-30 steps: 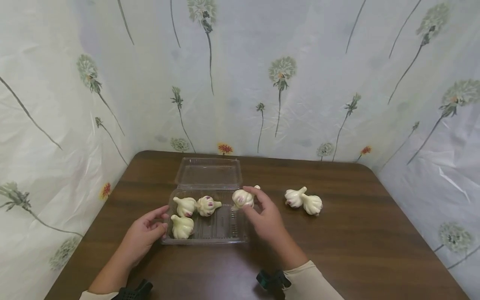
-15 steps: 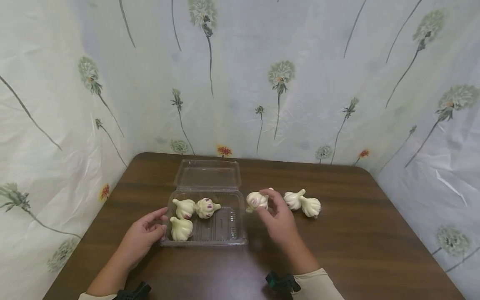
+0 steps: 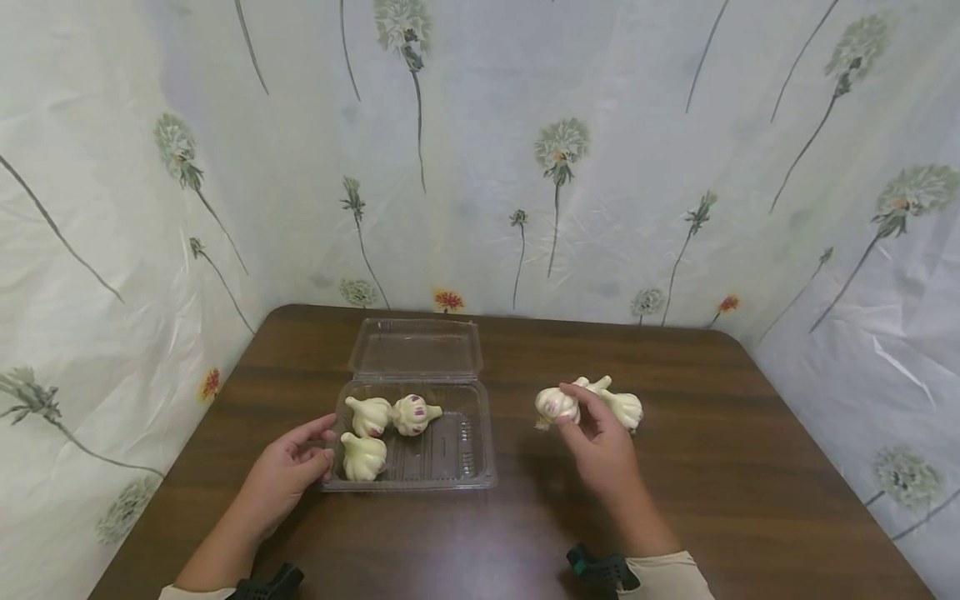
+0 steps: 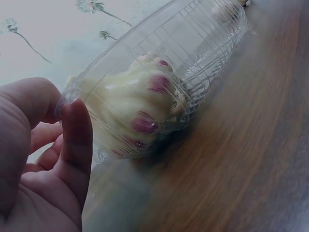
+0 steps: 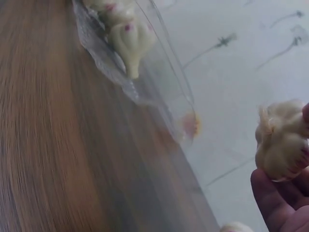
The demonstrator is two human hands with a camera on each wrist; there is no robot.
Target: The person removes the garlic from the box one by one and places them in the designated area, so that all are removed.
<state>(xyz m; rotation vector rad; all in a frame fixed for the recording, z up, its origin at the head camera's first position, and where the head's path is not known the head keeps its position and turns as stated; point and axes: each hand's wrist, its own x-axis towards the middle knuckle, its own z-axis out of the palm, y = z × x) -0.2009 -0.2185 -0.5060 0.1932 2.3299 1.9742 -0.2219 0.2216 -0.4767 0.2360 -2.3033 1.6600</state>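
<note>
My left hand (image 3: 281, 467) pinches the left rim of an open clear plastic clamshell container (image 3: 450, 442); the left wrist view shows thumb and finger on its edge. Inside, on the left and back, lie three garlic bulbs: one at the back left (image 3: 368, 416), a purple-streaked one (image 3: 412, 415) beside it, and one at the front left (image 3: 363, 458). To the right of the container, my right hand (image 3: 603, 446) holds another garlic bulb (image 3: 557, 405) between thumb and fingers, raised over the table. Just behind that hand lie two more bulbs, one garlic bulb (image 3: 625, 408) visible and the other mostly hidden.
The container's hinged lid (image 3: 416, 348) lies back toward the far edge of the brown wooden table (image 3: 697, 483). Flower-printed sheeting (image 3: 480, 167) hangs behind the table and along both sides.
My right hand has carried its garlic bulb rightward, from over the container's right end to beside the two loose bulbs. The left hand stays at the container's rim.
</note>
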